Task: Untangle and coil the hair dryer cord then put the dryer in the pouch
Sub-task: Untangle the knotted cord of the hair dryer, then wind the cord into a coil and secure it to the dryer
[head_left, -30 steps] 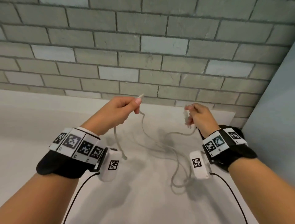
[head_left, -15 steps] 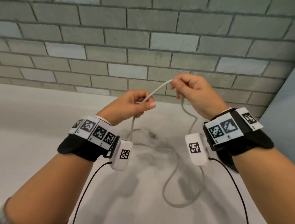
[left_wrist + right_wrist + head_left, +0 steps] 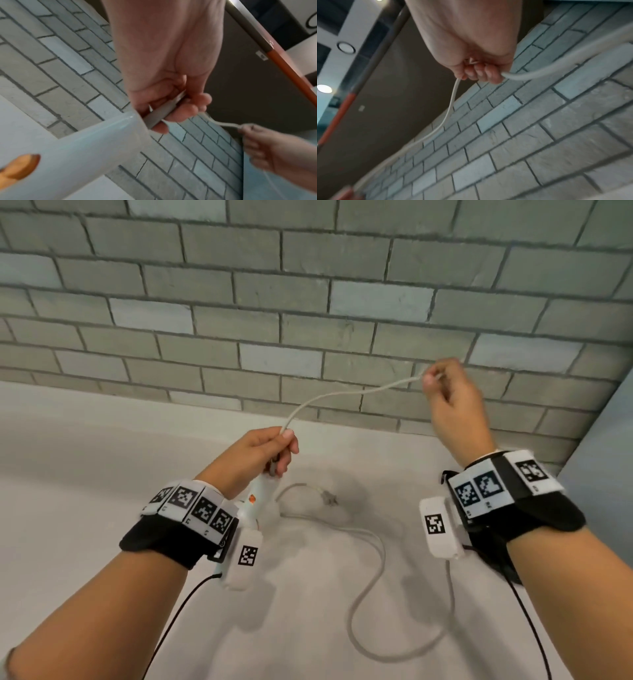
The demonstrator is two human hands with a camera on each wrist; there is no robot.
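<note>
A white hair dryer (image 3: pixel 258 501) with an orange switch hangs below my left hand (image 3: pixel 270 450). That hand grips the cord where it leaves the dryer's handle (image 3: pixel 96 146), over its grey sleeve (image 3: pixel 157 115). The white cord (image 3: pixel 342 395) runs up and right to my right hand (image 3: pixel 445 392), which pinches it in curled fingers (image 3: pixel 481 73). From there the cord (image 3: pixel 448 108) drops and loops over the white counter (image 3: pixel 68 474). Its plug (image 3: pixel 327 497) lies in the middle of the counter. A black pouch (image 3: pixel 503 563) shows partly under my right wrist.
A grey brick wall (image 3: pixel 308 302) rises behind the counter. A pale blue panel (image 3: pixel 609 446) closes the right side. Black wires (image 3: pixel 171 628) trail from my wrist cameras.
My right hand has slid right and up along the cord, away from my left hand, pulling a length taut between them. The dryer now shows under my left hand.
</note>
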